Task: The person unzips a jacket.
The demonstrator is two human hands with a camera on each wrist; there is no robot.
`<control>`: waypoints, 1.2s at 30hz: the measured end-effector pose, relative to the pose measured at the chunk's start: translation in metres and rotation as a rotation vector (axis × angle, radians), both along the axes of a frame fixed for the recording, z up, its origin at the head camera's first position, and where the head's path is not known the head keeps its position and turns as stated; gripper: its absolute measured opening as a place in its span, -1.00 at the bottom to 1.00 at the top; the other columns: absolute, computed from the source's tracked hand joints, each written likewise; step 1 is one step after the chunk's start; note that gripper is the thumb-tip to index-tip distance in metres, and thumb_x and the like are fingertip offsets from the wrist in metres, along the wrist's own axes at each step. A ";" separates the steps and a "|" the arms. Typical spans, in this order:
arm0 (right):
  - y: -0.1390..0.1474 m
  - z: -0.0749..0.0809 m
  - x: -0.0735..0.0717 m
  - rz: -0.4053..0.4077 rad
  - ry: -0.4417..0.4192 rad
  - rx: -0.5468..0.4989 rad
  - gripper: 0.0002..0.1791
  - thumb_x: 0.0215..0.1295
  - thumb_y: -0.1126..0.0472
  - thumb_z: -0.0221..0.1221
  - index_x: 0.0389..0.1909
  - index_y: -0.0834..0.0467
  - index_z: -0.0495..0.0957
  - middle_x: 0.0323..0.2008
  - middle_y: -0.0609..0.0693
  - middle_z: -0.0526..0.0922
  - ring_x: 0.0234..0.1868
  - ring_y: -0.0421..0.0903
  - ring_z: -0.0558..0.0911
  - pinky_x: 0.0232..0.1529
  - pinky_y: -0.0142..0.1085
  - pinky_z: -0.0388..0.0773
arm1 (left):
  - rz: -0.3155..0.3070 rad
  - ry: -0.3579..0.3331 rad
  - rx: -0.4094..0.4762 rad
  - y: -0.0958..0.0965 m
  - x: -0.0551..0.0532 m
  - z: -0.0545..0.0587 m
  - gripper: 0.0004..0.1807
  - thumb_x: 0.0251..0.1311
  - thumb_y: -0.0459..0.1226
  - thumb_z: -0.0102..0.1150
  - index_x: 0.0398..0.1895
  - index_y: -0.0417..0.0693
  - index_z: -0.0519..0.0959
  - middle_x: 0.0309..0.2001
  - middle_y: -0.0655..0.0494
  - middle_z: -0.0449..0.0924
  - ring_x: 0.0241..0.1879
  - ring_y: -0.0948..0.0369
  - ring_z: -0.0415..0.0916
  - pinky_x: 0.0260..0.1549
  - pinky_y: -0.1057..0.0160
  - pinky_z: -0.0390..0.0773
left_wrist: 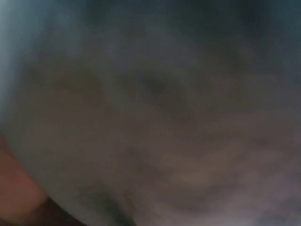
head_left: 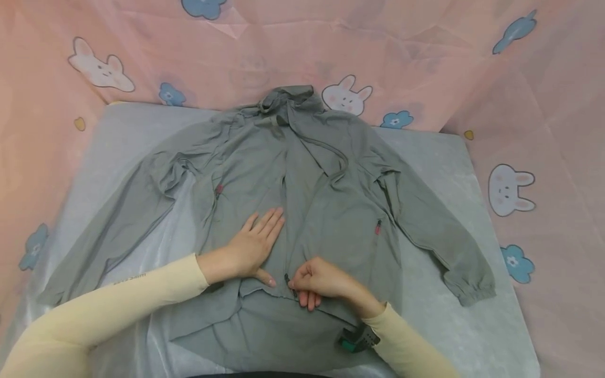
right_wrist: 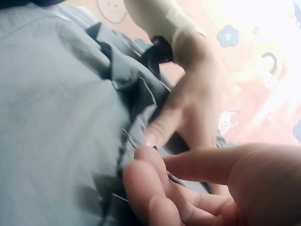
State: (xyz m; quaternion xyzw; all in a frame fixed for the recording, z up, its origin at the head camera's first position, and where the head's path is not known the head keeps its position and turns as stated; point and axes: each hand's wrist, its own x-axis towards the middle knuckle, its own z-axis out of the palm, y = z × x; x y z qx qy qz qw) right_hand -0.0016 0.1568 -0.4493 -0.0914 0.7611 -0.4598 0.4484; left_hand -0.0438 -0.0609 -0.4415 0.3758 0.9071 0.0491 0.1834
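Observation:
A grey zip-up jacket (head_left: 331,220) lies front side up, its sleeves spread to either side. My left hand (head_left: 250,247) rests flat on the front panel, fingers straight and thumb near the hem. At the lower end of the front opening, my right hand (head_left: 323,278) pinches the jacket's dark zipper (head_left: 287,278) between thumb and forefinger. The right wrist view shows these curled fingers (right_wrist: 146,181) close to the left thumb; they partly hide the zipper. Only a dark blur fills most of the left wrist view.
Beneath the jacket is a table with a pale grey cover (head_left: 439,173). A pink curtain (head_left: 283,47) printed with rabbits and flowers hangs behind it and along both sides. Small red-tabbed zipper pulls (head_left: 378,228) mark the jacket's pockets. The right wrist wears a black device (head_left: 359,338).

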 end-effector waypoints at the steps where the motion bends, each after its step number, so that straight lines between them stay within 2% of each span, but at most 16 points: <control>1: -0.002 0.000 0.002 -0.019 0.010 0.016 -0.67 0.38 0.16 0.18 -0.55 0.22 0.70 -0.74 -0.08 0.64 -0.79 -0.28 0.57 -0.75 -0.45 0.46 | 0.000 0.003 0.003 -0.001 0.000 -0.001 0.50 -0.25 0.41 0.35 0.56 -0.35 -0.13 0.60 -0.27 -0.29 0.61 -0.12 -0.28 0.52 -0.20 -0.05; 5: -0.011 0.004 0.009 -0.108 0.068 0.092 -0.65 0.34 0.11 0.23 -0.63 0.17 0.68 -0.80 -0.10 0.60 -0.84 -0.26 0.53 -0.79 -0.42 0.42 | -0.005 -0.010 0.023 -0.002 -0.002 -0.002 0.51 -0.24 0.41 0.35 0.56 -0.36 -0.15 0.60 -0.27 -0.31 0.61 -0.12 -0.29 0.53 -0.21 -0.07; 7: -0.015 0.005 0.013 -0.132 0.133 0.137 -0.65 0.31 0.10 0.27 -0.67 0.14 0.66 -0.82 -0.11 0.58 -0.86 -0.26 0.50 -0.80 -0.40 0.42 | -0.006 -0.013 0.025 -0.003 -0.003 -0.003 0.52 -0.24 0.42 0.35 0.56 -0.36 -0.16 0.60 -0.26 -0.32 0.61 -0.13 -0.30 0.53 -0.21 -0.07; 13: -0.026 0.006 0.020 -0.080 0.446 0.271 -0.59 0.22 0.07 0.34 -0.80 0.03 0.58 -0.90 -0.16 0.51 -0.91 -0.34 0.41 -0.83 -0.38 0.39 | 0.003 -0.017 0.013 -0.003 -0.005 -0.003 0.53 -0.26 0.43 0.36 0.56 -0.35 -0.17 0.60 -0.25 -0.33 0.61 -0.12 -0.32 0.53 -0.20 -0.07; 17: -0.030 0.007 0.023 -0.064 0.630 0.370 -0.64 0.12 0.09 0.39 -0.78 0.01 0.53 -0.87 -0.16 0.50 -0.85 -0.37 0.37 -0.75 -0.44 0.33 | 0.014 -0.020 0.021 -0.003 -0.006 0.000 0.54 -0.29 0.42 0.38 0.56 -0.37 -0.15 0.60 -0.27 -0.30 0.61 -0.13 -0.29 0.52 -0.22 -0.05; 22: -0.033 0.009 0.027 -0.055 0.782 0.475 -0.71 0.01 0.14 0.42 -0.72 0.03 0.50 -0.76 -0.16 0.50 -0.72 -0.30 0.35 -0.68 -0.45 0.26 | 0.020 -0.032 0.028 -0.002 -0.007 0.001 0.55 -0.29 0.41 0.38 0.56 -0.37 -0.17 0.60 -0.26 -0.33 0.62 -0.12 -0.32 0.52 -0.22 -0.07; 25: -0.033 0.009 0.027 -0.047 0.793 0.470 -0.74 -0.03 0.21 0.35 -0.72 0.04 0.47 -0.77 -0.15 0.47 -0.73 -0.29 0.33 -0.70 -0.44 0.24 | 0.027 -0.038 0.031 -0.002 -0.007 -0.001 0.56 -0.30 0.41 0.39 0.56 -0.37 -0.18 0.60 -0.26 -0.34 0.62 -0.11 -0.33 0.52 -0.22 -0.08; 26: -0.033 0.009 0.026 -0.053 0.769 0.451 -0.76 -0.05 0.23 0.33 -0.73 0.04 0.47 -0.78 -0.15 0.46 -0.76 -0.30 0.33 -0.72 -0.44 0.24 | 0.029 -0.040 0.031 -0.002 -0.007 -0.001 0.56 -0.31 0.41 0.39 0.56 -0.37 -0.18 0.60 -0.25 -0.34 0.62 -0.11 -0.33 0.52 -0.22 -0.08; 29: -0.030 0.008 0.024 -0.093 0.629 0.360 -0.78 -0.04 0.25 0.29 -0.73 0.05 0.47 -0.85 -0.16 0.45 -0.84 -0.34 0.33 -0.78 -0.46 0.24 | 0.033 -0.045 0.024 -0.002 -0.007 -0.001 0.56 -0.31 0.41 0.39 0.57 -0.35 -0.19 0.61 -0.24 -0.36 0.62 -0.10 -0.34 0.52 -0.22 -0.09; 33: -0.027 0.004 0.020 -0.171 0.381 0.225 -0.79 0.07 0.24 0.20 -0.71 0.06 0.50 -0.91 -0.17 0.42 -0.93 -0.32 0.34 -0.86 -0.44 0.27 | 0.037 -0.050 0.016 -0.001 -0.007 -0.001 0.56 -0.30 0.41 0.39 0.57 -0.34 -0.20 0.61 -0.22 -0.37 0.62 -0.10 -0.35 0.52 -0.22 -0.10; 36: -0.025 0.001 0.019 -0.214 0.272 0.164 -0.76 0.12 0.25 0.13 -0.71 0.07 0.53 -0.91 -0.18 0.42 -0.93 -0.30 0.35 -0.86 -0.43 0.30 | 0.041 -0.047 0.018 -0.001 -0.007 -0.002 0.57 -0.31 0.42 0.38 0.57 -0.33 -0.20 0.61 -0.21 -0.36 0.62 -0.09 -0.35 0.52 -0.23 -0.09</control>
